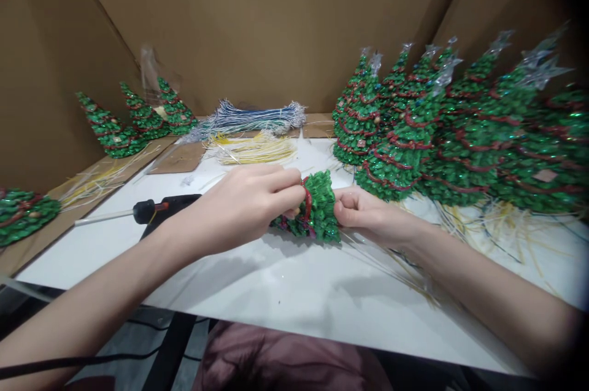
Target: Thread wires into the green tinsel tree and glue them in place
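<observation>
A small green tree (322, 207) with a red garland lies on its side above the white tabletop, its base turned to the right. My left hand (260, 204) is wrapped over its upper part, fingers closed on it. At the base, my right hand (361, 210) has its fingers curled in a pinch; thin pale wires (400, 268) trail from below it to the right. Whatever the right fingertips pinch is hidden. A black glue gun (172, 208) with a white stick in its back lies to the left, partly behind my left forearm.
Decorated trees with clear stars (400, 145) crowd the right side, wires spread beneath them. Blue-white (260, 118) and yellow-white wire bundles (251, 149) lie at the back. More trees (142, 112) stand back left, one (25, 213) at the left edge. Cardboard walls (257, 23) rise behind.
</observation>
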Available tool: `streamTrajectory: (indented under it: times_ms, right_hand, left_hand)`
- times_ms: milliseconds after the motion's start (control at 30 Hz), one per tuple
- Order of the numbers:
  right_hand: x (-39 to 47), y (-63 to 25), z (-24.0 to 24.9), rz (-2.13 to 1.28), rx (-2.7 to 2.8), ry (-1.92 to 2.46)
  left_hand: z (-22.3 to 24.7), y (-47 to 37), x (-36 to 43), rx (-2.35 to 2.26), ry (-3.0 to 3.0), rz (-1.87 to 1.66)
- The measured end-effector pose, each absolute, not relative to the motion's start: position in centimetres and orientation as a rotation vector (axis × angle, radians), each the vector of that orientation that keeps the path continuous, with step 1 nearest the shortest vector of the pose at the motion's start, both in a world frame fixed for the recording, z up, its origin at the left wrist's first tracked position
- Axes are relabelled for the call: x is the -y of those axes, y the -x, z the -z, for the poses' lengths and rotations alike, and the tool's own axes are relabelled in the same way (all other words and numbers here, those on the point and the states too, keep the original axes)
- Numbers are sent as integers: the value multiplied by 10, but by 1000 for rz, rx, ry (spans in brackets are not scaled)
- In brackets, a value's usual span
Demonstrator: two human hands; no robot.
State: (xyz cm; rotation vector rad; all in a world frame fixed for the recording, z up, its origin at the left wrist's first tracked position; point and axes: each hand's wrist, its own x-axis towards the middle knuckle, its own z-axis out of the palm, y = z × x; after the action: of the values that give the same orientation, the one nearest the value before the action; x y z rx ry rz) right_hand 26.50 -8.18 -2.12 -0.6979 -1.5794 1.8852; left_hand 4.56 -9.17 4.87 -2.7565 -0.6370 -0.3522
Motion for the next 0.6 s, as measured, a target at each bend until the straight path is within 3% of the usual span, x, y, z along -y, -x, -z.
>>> streamTrajectory:
  times_ms: [600]
  right_hand:
    - [80, -265, 24, -1887, 1533, 652]
  left_hand:
    - [-59, -55, 79, 645, 2879, 140]
